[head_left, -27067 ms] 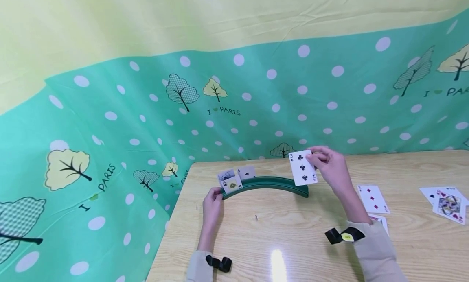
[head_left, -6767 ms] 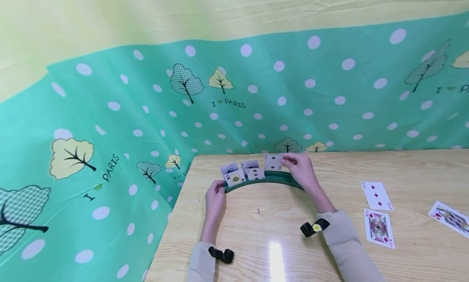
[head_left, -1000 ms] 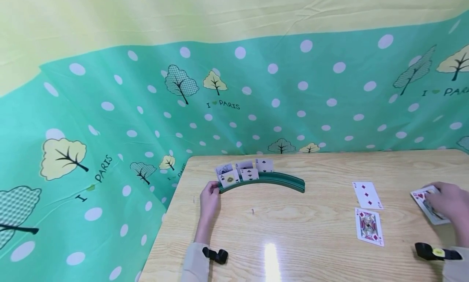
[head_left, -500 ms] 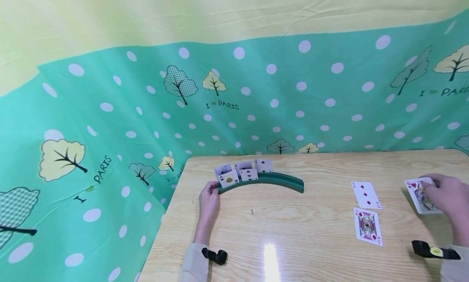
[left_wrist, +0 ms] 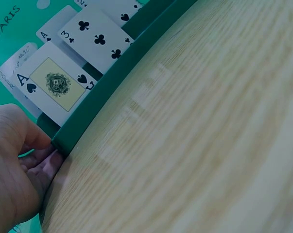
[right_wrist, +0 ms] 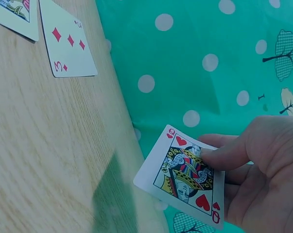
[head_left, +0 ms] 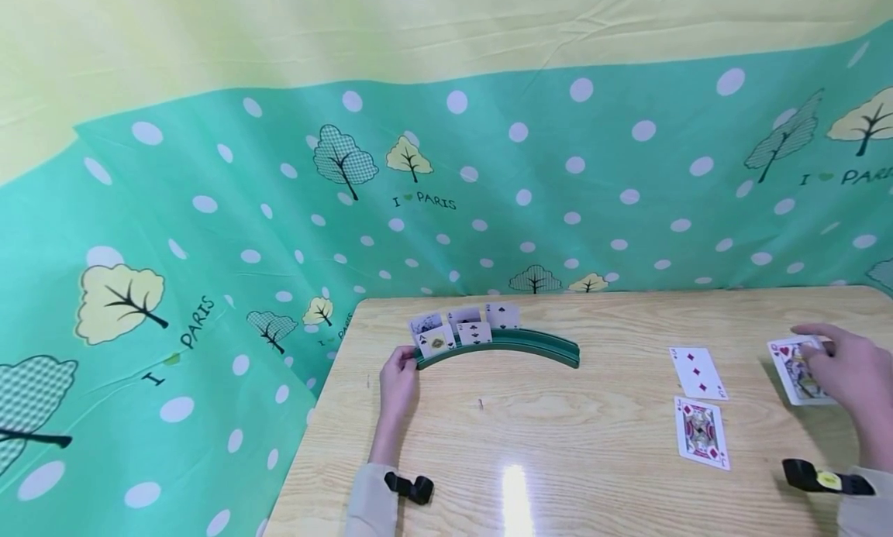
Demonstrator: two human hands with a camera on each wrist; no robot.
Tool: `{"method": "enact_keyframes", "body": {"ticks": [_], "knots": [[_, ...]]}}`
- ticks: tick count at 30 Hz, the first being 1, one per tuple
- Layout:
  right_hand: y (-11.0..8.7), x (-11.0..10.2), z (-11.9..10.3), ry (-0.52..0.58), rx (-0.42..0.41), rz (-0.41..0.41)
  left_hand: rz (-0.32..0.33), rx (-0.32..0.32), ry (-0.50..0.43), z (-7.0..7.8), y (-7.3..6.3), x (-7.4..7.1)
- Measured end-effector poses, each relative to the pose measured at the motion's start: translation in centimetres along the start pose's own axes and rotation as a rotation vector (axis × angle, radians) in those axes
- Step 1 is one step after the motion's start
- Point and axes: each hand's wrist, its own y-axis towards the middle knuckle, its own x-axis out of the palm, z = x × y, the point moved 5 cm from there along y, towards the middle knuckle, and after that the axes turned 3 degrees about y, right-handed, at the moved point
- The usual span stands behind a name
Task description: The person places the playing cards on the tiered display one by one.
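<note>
My right hand (head_left: 847, 366) pinches the queen of hearts (right_wrist: 185, 170) between thumb and fingers, face up and lifted above the table at the right. At the table's left, my left hand (head_left: 399, 374) grips the near end of a curved green card holder (head_left: 537, 342). Upright in its slots stand the ace of spades (left_wrist: 59, 83) and the three of clubs (left_wrist: 95, 41) in front. Behind them are a joker (left_wrist: 12, 73), another ace (left_wrist: 51, 26) and the two of spades (head_left: 504, 314). The holder's right half bears no cards.
On the wooden table (head_left: 593, 444) between holder and right hand lie the three of diamonds (head_left: 698, 373) and, nearer, the jack of diamonds (head_left: 701, 432), both face up. A green dotted cloth (head_left: 418, 242) hangs along the back and left edges.
Since the older frames, the three of clubs and two of spades have entered the holder. Within the last second, my right hand has raised the queen of hearts off the table; my left stays put.
</note>
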Motion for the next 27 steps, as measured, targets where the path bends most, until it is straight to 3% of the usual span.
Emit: {"method": "enact_keyframes", "body": {"ticks": [17,27], "knots": [[-0.07,-0.09,-0.23,0.033,-0.044,0.036,-0.009,-0.013,-0.010,-0.17,-0.12,-0.01],[-0.16,0.00,-0.17,0.074,-0.004,0.017,-0.010,-0.003,0.002,-0.09,-0.09,-0.02]]}}
